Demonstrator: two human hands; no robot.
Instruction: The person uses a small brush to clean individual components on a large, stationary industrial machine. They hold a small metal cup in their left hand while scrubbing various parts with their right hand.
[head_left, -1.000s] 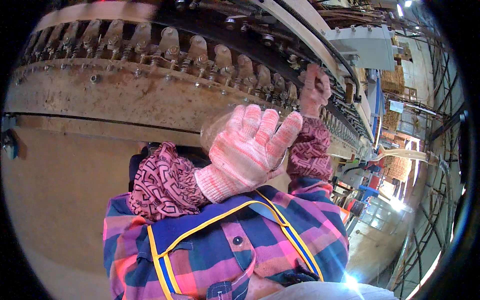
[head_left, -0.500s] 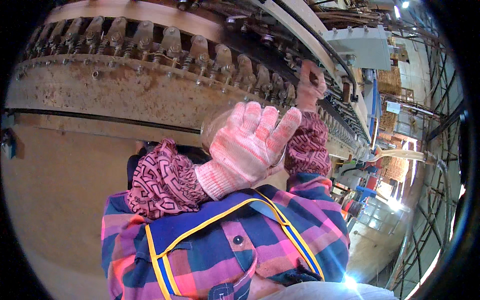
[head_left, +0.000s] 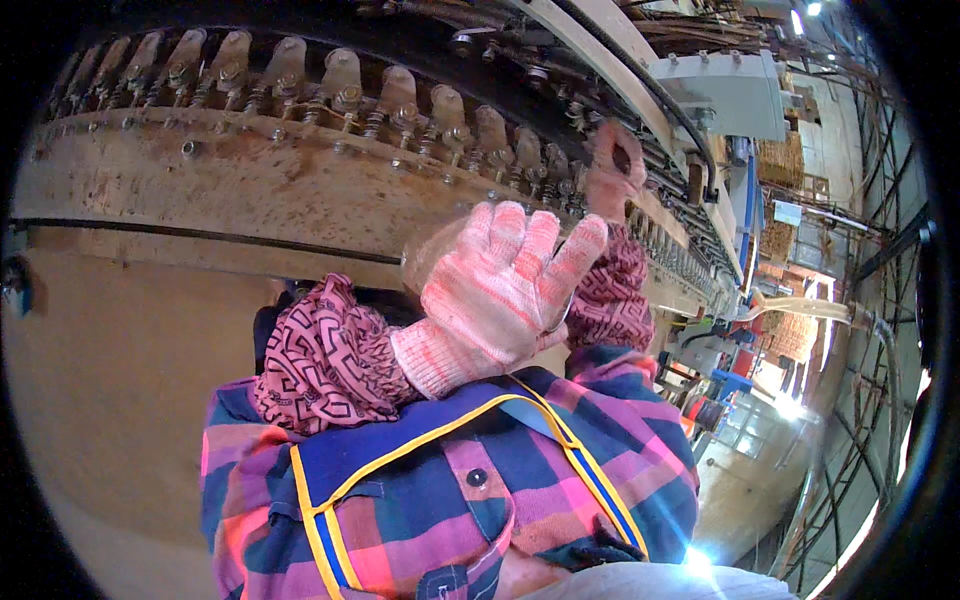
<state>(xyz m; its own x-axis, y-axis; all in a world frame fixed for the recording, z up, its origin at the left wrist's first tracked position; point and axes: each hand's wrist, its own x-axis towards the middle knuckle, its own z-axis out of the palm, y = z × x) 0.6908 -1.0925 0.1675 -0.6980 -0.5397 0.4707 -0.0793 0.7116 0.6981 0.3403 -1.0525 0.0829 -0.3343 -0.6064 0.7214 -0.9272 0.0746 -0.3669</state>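
Observation:
My left hand [head_left: 495, 290], in a white and pink knit glove, is held in front of my chest. Its fingers are stretched out and apart, with the palm side hidden. Behind its wrist shows a brownish rounded thing [head_left: 428, 250] that I cannot make out. My right hand [head_left: 612, 165] reaches farther to the machine bed, slightly blurred. Its thumb and fingers curve together into a ring; whatever is between the tips cannot be made out. Beside that hand lies a pale wooden strip [head_left: 662, 218]. Both forearms wear pink and black patterned sleeves.
A long rusty machine beam [head_left: 230, 185] with a row of metal brackets [head_left: 285, 65] and springs crosses ahead. A grey box [head_left: 725, 95] and a light frame rail [head_left: 590, 55] stand at the far right. Brown stacks [head_left: 778, 165] are beyond them.
The pale sheet at the upper left has gone from view, leaving a dark surface. My right hand has shifted slightly left, and a wooden strip shows beside it. My left hand stays nearly still.

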